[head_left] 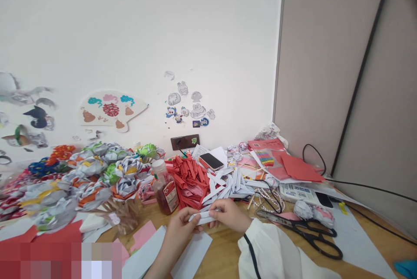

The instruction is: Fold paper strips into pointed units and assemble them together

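Observation:
Both hands hold one folded strip of white paper point(205, 217) above the table's front middle. My left hand point(183, 226) pinches its left end, with the thumb on top. My right hand point(230, 215) grips the right end between thumb and fingers. Beneath them lies a flat white paper sheet point(192, 256) on the wooden table point(219, 261). Just beyond the hands are a heap of folded white paper strips point(230, 183) and a heap of folded red strips point(189, 177). A bottle with red-brown contents point(165, 190) stands left of the red heap.
Large black-handled scissors point(312, 231) lie at right, near crumpled paper balls point(303, 209). A phone point(211, 161) rests behind the heaps. Red paper sheets point(299, 167) are stacked at the back right. Many folded paper pieces point(94, 168) fill the left side. Black cables point(371, 190) cross the right.

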Tool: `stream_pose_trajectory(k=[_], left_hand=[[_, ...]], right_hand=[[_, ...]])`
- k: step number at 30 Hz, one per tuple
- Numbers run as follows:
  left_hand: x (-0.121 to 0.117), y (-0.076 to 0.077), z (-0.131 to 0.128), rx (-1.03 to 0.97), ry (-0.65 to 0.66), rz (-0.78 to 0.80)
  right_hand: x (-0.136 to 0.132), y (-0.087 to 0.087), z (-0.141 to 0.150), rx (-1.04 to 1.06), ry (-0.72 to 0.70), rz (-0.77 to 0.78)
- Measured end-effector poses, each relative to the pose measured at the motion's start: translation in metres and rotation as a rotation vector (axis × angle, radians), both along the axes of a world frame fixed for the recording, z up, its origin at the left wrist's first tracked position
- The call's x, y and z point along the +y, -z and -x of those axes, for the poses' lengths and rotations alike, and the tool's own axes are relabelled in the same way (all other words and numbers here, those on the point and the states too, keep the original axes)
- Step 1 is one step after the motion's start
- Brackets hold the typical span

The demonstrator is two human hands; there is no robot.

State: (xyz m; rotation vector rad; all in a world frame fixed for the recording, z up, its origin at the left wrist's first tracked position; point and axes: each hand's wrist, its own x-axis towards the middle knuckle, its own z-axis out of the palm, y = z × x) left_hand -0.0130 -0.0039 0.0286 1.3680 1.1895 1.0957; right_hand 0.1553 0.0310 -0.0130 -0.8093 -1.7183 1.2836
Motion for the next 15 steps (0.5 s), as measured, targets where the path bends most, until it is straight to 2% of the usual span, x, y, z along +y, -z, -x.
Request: stream_pose_trajectory(k=[4, 8, 13, 15], left_hand=[[0.003, 0.005, 0.0, 0.003, 0.019, 0.011], [0.005, 0.009, 0.0, 0.029, 0.032, 0.009], [0.002, 0.003, 0.002, 0.034, 0.06, -0.015], [0.001, 0.002, 0.003, 0.016, 0.083, 0.005]], right_hand=[[0.001, 0.005, 0.002, -0.027, 0.014, -0.003], [-0.001, 0.001, 0.003, -0.072, 0.046, -0.058], [-0.003, -0.007, -0.003, -0.03, -0.105, -0.025], [-0.003, -0.008, -0.005, -0.03, -0.122, -0.025]])
